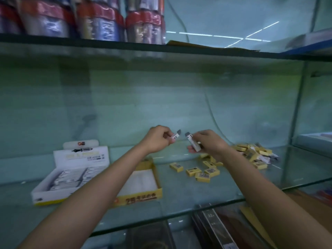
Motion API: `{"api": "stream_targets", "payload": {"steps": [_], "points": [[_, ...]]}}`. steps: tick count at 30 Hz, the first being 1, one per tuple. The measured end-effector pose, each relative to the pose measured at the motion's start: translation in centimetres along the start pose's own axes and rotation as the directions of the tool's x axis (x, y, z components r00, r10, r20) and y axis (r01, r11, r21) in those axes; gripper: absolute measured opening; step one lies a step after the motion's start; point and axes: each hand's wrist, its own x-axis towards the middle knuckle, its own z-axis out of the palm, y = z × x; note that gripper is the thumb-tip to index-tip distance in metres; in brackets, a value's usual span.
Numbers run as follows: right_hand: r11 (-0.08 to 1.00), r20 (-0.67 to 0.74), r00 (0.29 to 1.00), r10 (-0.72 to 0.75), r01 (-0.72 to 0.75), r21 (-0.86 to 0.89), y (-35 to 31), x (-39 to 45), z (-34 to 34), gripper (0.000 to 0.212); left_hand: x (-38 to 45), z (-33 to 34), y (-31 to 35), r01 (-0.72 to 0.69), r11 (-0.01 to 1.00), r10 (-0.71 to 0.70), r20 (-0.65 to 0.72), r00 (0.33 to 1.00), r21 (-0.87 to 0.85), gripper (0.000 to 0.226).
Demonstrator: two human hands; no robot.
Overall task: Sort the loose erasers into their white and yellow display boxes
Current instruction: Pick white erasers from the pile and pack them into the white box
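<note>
I see open glass shelf (pixel 179 191) between the yellow box (pixel 143 194) and the scattered yellow erasers (pixel 201 172); the white box (pixel 59 193) with its upright lid blocks the left; the eraser heap (pixel 255 155) crowds the right, near the glass side wall (pixel 294 123); the upper shelf (pixel 161 49) caps the space overhead; both my forearms cross the front edge.

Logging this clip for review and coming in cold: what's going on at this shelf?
A person is sorting erasers on a glass shelf. The left hand pinches one white eraser, and the right hand holds another, both raised above the shelf. The white box at left already has rows of erasers in it. The yellow box beside it looks mostly empty. Yellow erasers lie loose at right, with a mixed pile behind them.
</note>
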Motion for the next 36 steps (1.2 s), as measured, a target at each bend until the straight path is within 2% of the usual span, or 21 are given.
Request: {"api": "stream_targets", "payload": {"steps": [4,10,17,25,31,36], "points": [[0.99,0.156,0.987,-0.036,0.014,0.143,-1.0,-0.5,5.1,0.016,-3.1,-4.1,-3.1,0.115,0.991,-0.117,-0.028,0.993,-0.073,0.012],[0.977,0.33,0.935,-0.131,0.065,0.203,-1.7,-1.7,12.1,0.011,-8.1,-10.3,-7.3,0.197,0.98,-0.196,-0.096,0.976,0.007,0.014],[0.986,0.421,0.894,-0.152,0.107,0.129,-1.6,-2.5,18.7,0.016,-12.9,-15.0,-11.8,0.313,0.949,-0.303,-0.158,0.94,0.041,0.014],[0.996,0.41,0.908,-0.085,0.067,0.056,-2.5,-1.6,23.1,0.013,-15.2,-16.0,-14.9,0.37,0.921,-0.349,-0.165,0.922,0.121,0.02],[0.95,0.287,0.944,-0.164,0.229,-0.21,-2.4,-0.6,25.3,0.017,-15.5,-16.3,-16.4,0.316,0.939,-0.303,-0.11,0.947,0.137,0.019],[0.789,0.334,0.911,-0.244,0.386,-0.479,-1.5,-0.6,26.2,0.012,-15.5,-17.4,-17.4,0.267,0.958,-0.267,-0.007,0.964,0.108,0.02]]}}
